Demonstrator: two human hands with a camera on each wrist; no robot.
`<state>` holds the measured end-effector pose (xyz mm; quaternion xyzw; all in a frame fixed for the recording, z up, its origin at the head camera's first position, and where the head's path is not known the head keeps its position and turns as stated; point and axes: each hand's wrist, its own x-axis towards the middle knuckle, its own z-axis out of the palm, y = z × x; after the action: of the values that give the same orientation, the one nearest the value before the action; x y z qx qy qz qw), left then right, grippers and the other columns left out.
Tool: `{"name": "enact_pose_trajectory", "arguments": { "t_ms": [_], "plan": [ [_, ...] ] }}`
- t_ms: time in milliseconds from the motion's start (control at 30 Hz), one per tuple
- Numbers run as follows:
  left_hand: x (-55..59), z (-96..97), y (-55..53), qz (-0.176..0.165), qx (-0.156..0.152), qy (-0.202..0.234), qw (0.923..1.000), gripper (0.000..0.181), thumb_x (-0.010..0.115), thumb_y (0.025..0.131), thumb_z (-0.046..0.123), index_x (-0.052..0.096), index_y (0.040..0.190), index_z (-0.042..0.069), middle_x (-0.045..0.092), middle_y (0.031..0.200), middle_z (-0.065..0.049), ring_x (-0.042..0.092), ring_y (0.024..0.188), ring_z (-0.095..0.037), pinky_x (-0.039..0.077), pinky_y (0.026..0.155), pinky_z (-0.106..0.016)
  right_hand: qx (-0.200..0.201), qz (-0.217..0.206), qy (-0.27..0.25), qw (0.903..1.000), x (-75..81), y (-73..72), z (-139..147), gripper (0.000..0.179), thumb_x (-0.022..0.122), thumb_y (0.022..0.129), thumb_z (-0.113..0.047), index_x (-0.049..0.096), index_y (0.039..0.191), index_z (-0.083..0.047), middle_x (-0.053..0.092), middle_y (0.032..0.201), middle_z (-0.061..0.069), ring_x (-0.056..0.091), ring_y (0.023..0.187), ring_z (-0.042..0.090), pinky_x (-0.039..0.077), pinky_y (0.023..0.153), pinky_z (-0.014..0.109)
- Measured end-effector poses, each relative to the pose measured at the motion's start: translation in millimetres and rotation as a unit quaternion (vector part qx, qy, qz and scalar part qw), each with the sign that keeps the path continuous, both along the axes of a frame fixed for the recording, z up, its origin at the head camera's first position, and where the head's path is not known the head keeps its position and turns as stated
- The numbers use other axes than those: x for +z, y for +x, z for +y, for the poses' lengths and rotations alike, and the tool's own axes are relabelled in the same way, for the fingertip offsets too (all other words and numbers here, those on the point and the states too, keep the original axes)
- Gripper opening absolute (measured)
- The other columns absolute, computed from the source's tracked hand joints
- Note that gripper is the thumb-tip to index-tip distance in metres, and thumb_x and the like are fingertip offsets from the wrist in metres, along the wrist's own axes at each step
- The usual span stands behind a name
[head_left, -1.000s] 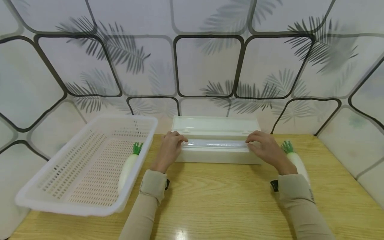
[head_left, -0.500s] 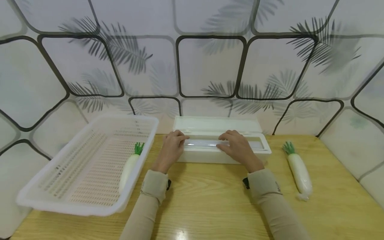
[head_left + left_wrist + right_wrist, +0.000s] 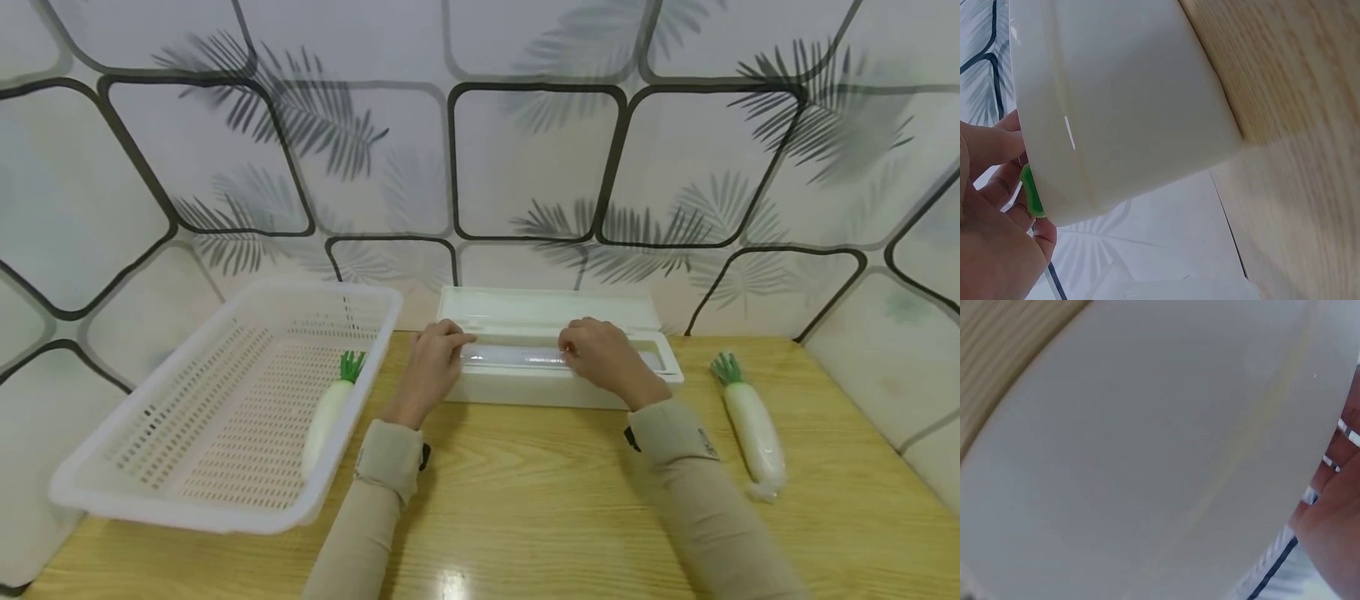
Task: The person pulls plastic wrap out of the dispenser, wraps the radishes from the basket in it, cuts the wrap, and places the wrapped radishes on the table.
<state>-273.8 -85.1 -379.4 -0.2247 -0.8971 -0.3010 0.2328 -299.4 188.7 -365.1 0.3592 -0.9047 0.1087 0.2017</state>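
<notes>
A white plastic wrap dispenser [image 3: 540,392] stands on the table in the head view, its lid [image 3: 551,307] raised at the back. Clear plastic wrap [image 3: 510,357] lies along its open top. At the dispenser's left end, my left hand [image 3: 430,367] pinches the wrap's edge; the fingertips are partly hidden. A small green piece [image 3: 1032,190] shows beside those fingers in the left wrist view. My right hand [image 3: 606,357] is right of the dispenser's middle, fingers curled down onto the wrap, its grip mostly hidden. The dispenser's front wall [image 3: 1129,456] fills most of the right wrist view.
On the left, a white perforated basket [image 3: 187,518] contains one white radish [image 3: 324,425] with green stems. Another radish [image 3: 753,429], covered in clear film, lies on the wooden table [image 3: 517,500] at the right. A patterned wall [image 3: 532,167] stands close behind the dispenser.
My right hand has moved left from the dispenser's right end to near its middle, then slightly back right, its fingers curling more. My left hand stays at the left end.
</notes>
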Motion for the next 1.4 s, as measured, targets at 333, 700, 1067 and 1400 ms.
{"name": "enact_pose_trajectory", "arguments": {
  "t_ms": [333,700,1067,1400],
  "plan": [
    [0.5,0.3,-2.0,0.007,-0.001,0.001,1.0,0.024,0.061,0.092,-0.014,0.078,0.104,-0.002,0.068,0.097,-0.012,0.062,0.092,-0.031,0.039,0.085,-0.05,-0.018,-0.022,0.016,0.9995,6.3,7.1,63,0.009,0.073,0.084,0.008,0.07,0.083,-0.001,0.065,0.079,0.008,0.061,0.072,0.026,0.053,0.064,0.042],
    [1.3,-0.5,-2.0,0.016,0.014,-0.003,0.9998,0.023,0.065,0.089,-0.014,0.079,0.101,0.0,0.07,0.094,-0.011,0.065,0.093,-0.029,0.041,0.093,-0.054,-0.052,-0.115,-0.015,0.9919,11.6,13.2,93,0.003,0.072,0.088,0.006,0.072,0.09,0.003,0.067,0.085,0.009,0.062,0.078,0.029,0.054,0.071,0.047],
    [2.0,-0.8,-9.4,0.056,-0.003,0.019,0.9982,0.015,0.072,0.082,-0.018,0.077,0.09,-0.006,0.07,0.087,-0.016,0.068,0.076,-0.029,0.058,0.071,-0.037,-0.019,-0.069,-0.152,0.9858,0.9,18.1,101,0.011,0.069,0.087,0.015,0.072,0.093,0.006,0.07,0.09,0.019,0.067,0.082,0.038,0.055,0.071,0.054],
    [6.9,-6.7,-12.1,-0.015,0.004,0.031,0.9994,0.01,0.072,0.089,-0.008,0.073,0.099,-0.007,0.068,0.089,-0.017,0.067,0.082,-0.031,0.057,0.073,-0.04,-0.078,-0.061,-0.232,0.9678,-11.4,17.7,108,0.002,0.067,0.092,0.01,0.068,0.093,0.009,0.069,0.089,0.021,0.065,0.084,0.042,0.054,0.078,0.061]
  ]
}}
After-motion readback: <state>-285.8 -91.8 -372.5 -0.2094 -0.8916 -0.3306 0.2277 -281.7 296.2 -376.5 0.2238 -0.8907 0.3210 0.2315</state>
